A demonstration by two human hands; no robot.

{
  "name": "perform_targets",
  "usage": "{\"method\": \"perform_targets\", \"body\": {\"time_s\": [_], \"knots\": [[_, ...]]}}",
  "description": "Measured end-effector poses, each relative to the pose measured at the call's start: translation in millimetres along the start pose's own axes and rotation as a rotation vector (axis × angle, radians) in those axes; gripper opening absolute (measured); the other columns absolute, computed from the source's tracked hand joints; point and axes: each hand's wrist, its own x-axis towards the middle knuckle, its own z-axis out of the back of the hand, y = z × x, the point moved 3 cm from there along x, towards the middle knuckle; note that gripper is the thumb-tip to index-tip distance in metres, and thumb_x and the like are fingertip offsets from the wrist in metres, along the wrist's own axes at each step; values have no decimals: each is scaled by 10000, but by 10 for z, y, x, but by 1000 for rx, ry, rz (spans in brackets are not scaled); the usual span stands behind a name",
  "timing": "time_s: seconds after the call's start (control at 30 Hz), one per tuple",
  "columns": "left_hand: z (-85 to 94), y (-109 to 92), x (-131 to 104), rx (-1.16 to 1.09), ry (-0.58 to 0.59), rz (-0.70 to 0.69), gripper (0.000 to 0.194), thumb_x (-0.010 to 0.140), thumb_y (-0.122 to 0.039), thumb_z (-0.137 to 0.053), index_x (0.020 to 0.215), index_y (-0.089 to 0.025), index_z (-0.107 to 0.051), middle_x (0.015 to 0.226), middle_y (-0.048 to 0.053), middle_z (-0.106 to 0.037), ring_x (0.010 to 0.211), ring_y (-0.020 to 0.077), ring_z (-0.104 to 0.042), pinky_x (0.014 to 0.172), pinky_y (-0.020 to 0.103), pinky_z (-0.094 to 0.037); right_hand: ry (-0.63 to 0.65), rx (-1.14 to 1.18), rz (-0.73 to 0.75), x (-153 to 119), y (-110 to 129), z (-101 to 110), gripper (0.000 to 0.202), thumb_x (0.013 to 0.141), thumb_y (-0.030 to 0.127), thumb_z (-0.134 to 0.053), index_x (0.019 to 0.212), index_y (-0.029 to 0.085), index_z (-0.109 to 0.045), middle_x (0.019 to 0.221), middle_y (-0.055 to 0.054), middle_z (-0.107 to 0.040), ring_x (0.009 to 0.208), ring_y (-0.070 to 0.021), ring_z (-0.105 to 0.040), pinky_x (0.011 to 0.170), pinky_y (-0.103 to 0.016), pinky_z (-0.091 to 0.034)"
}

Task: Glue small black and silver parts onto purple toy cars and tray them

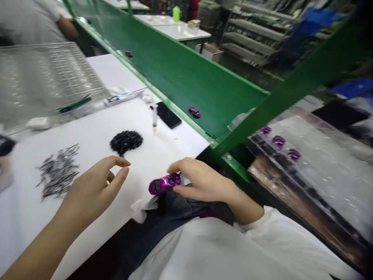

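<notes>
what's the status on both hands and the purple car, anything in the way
Right hand gripping purple toy car. Left hand near black pile, can't tell if holding anything. Possible snag: crumpled white tissue close to car.

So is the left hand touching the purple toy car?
Apart. The head view shows white tabletop between the left hand and the purple toy car, which the right hand holds.
</notes>
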Motion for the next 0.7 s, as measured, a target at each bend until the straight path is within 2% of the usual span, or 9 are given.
{"method": "perform_targets", "body": {"time_s": [0.07,0.1,0.17,0.27,0.33,0.4,0.5,0.6,0.7], "knots": [[-80,-373,173,4,-11,-211,229,855,-412,-389,923,-294,-573,705,-12,-634,511,176,-559,485,288,-381,-84,61,-152,-529,-123,294,276,778,255,-597,1040,205,-526,969,-28,-627,869,-133,-597,771,-259,-509],[-138,-584,271,10,-14,-322,235,861,-378,-375,922,-283,-581,802,-2,-657,536,172,-573,508,295,-394,-172,93,-260,-814,-194,439,280,769,247,-611,1034,221,-527,965,-24,-626,863,-130,-602,761,-257,-506],[-271,-998,506,58,-36,-493,265,869,-303,-345,940,-249,-594,979,28,-655,626,183,-610,548,308,-412,-473,63,-538,-1378,-334,724,286,761,278,-627,1026,243,-524,964,-32,-623,869,-153,-604,771,-296,-493],[-496,-1490,993,206,-122,-567,320,860,-203,-330,1038,-206,-596,1121,87,-608,828,254,-628,578,324,-434,-1014,-162,-1065,-2062,-467,1051,368,689,391,-673,994,255,-517,934,-64,-618,871,-223,-591,805,-395,-454],[-670,-1708,1371,320,-141,-579,384,836,-135,-335,1151,-171,-553,1230,144,-537,949,303,-597,642,353,-463,-1144,-275,-1402,-2291,-522,1161,427,660,451,-663,1005,262,-497,968,-92,-618,922,-275,-578,841,-446,-422],[-839,-1842,1736,356,-126,-577,441,813,-91,-352,1226,-135,-502,1308,191,-466,1027,350,-556,712,406,-472,-1105,-368,-1624,-2371,-579,1234,444,664,469,-624,1030,269,-472,1004,-98,-625,991,-311,-564,879,-467,-403],[-1045,-1936,2160,407,-102,-571,530,766,-30,-403,1288,-113,-444,1408,210,-347,1130,387,-478,794,452,-457,-981,-502,-1805,-2404,-651,1291,452,664,469,-580,1047,271,-445,999,-63,-644,1058,-333,-548,910,-471,-409],[-1177,-1966,2396,455,-77,-600,518,810,-47,-398,1316,-161,-424,1455,194,-273,1225,386,-392,861,470,-427,-816,-510,-1902,-2432,-724,1276,501,665,557,-533,1068,284,-420,1001,-36,-659,1066,-341,-548,905,-470,-432],[-1236,-1973,2500,492,-67,-609,408,882,-106,-363,1256,-205,-490,1417,188,-332,1238,363,-386,878,478,-418,-685,-513,-1929,-2508,-834,1234,581,651,664,-490,1098,305,-399,995,-33,-670,1067,-350,-550,903,-468,-447]]}}
